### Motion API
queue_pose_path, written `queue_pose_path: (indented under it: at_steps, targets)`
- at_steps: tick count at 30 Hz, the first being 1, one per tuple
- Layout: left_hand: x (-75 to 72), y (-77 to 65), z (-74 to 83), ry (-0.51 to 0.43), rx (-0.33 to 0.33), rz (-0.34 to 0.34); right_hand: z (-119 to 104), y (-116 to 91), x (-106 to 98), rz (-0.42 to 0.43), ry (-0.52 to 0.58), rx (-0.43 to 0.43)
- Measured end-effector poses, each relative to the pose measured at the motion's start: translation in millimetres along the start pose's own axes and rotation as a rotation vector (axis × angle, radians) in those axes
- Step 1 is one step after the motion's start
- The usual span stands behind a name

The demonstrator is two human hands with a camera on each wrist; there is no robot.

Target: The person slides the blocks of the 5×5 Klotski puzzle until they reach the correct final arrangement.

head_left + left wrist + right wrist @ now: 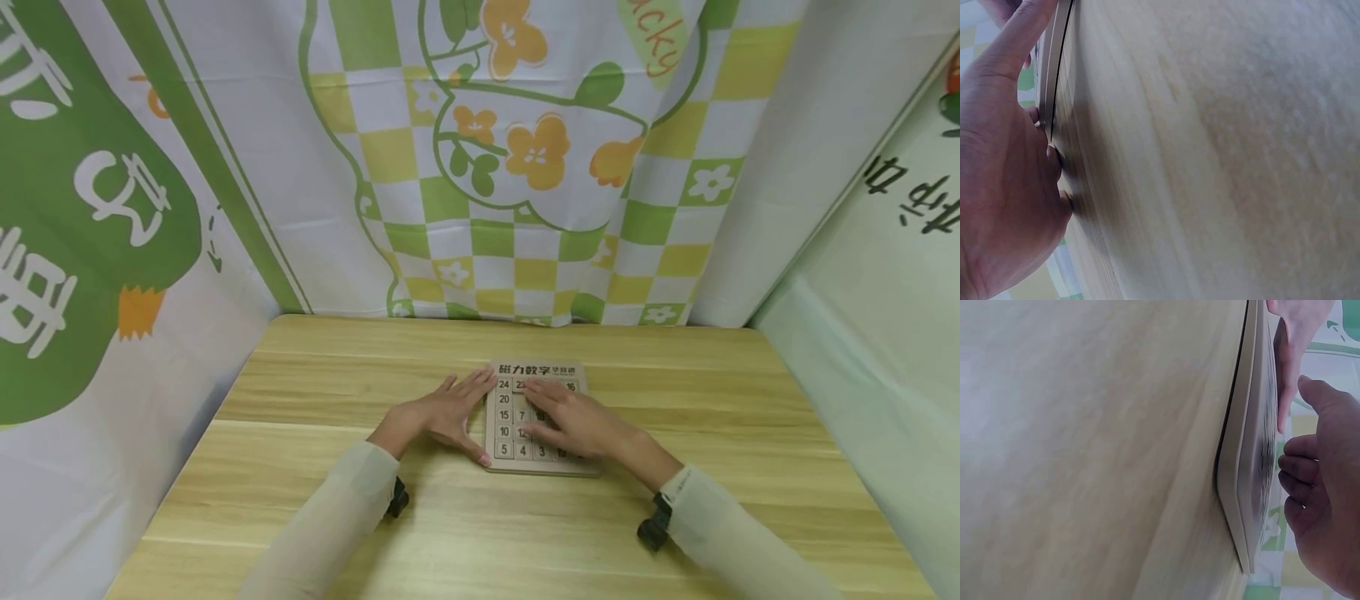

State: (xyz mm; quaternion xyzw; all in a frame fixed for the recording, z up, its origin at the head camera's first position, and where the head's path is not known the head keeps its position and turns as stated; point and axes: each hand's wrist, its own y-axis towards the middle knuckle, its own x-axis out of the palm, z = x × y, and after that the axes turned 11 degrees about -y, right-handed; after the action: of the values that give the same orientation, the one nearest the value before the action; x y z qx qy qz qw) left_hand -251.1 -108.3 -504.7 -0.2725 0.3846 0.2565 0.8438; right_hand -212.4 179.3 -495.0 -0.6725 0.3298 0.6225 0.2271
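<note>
A wooden number sliding puzzle (540, 469) lies flat on the table, with Chinese lettering along its top and numbered tiles in rows. My left hand (442, 414) touches its left side, fingers spread toward the top corner and thumb at the bottom corner. From the right, my right hand (581, 419) reaches over the tiles, its fingertips right at tile 23 (519, 385) in the top row. This hand hides several tiles on the right. A gap shows beside tile 20 (504, 399). In the right wrist view, the board's thick edge (1235, 475) stands below my fingers.
The light wood-grain table (300, 467) spreads around the board. Behind it hangs a checked, flowered curtain (536, 267), and printed white cloth (885, 350) closes off the sides. Dark wrist cameras (655, 523) sit at both sleeves.
</note>
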Motion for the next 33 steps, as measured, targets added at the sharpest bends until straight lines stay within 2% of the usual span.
queue_pose_path:
  at_steps: [11, 20, 29, 33]
  targets:
    - [1.3, 1.1, -1.8, -0.02, -0.003, 0.003, 3.3, -17.8, -3.8, 0.021, -0.013, 0.022]
    - [0.8, -0.6, -0.9, -0.032, -0.006, 0.007, -0.7, -31.3, 0.2, 0.06, -0.036, -0.017]
    - [-0.8, -1.3, -0.7, -0.021, 0.001, 0.002, -13.1, -37.4, 6.6, 0.007, -0.015, -0.027]
    - [0.3, 0.4, -2.1, -0.025, -0.002, -0.007, -18.8, -37.6, 7.9, 0.015, -0.006, -0.049]
